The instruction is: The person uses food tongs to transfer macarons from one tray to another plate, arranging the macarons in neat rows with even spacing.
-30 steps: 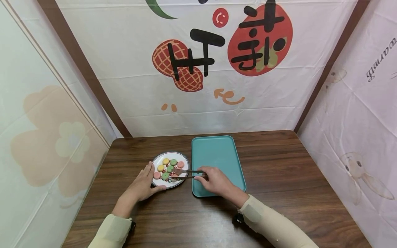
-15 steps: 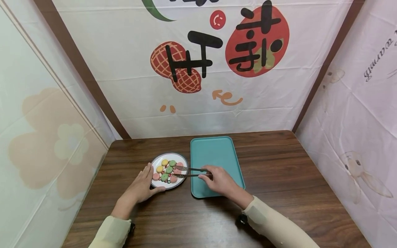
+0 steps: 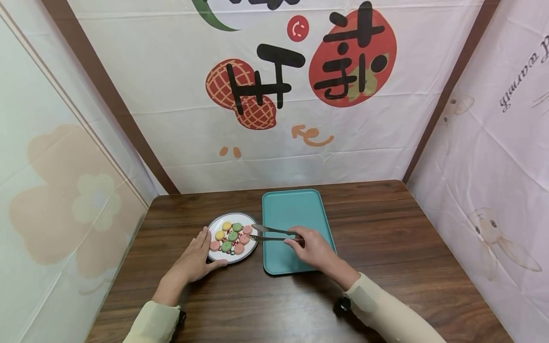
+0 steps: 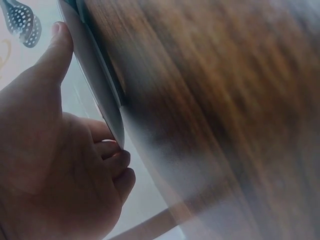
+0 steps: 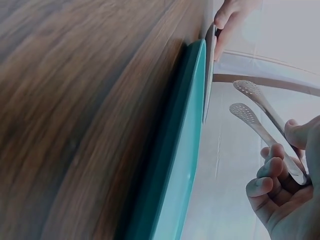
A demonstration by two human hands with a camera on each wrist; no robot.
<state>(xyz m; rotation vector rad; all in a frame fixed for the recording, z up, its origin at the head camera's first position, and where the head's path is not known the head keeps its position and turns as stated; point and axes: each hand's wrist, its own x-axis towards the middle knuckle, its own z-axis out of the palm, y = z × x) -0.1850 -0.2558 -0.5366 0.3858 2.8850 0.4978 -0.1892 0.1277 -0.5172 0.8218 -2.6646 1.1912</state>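
A white plate (image 3: pixel 249 250) with a dark rim holds several macarons (image 3: pixel 232 236) in yellow, green and pink. My left hand (image 3: pixel 193 257) lies along the plate's left edge with fingers extended, the thumb at the near side of the rim. In the left wrist view the fingertips of this hand (image 4: pixel 60 170) touch the rim. My right hand (image 3: pixel 315 247) holds metal tongs (image 3: pixel 276 239) by the bent end, above the turquoise tray. Their perforated tips, spread apart with nothing between them, hang by the plate's right rim. The tongs (image 5: pixel 247 114) are raised above tray level.
The turquoise tray (image 3: pixel 291 205) lies on the brown wooden table (image 3: pixel 377 228), just right of the plate. Printed cloth walls (image 3: pixel 206 171) stand behind and on both sides of the table.
My right hand has drawn the tongs rightward and up, from over the macarons to the plate's right rim. The macarons stay on the plate. My left hand keeps its place.
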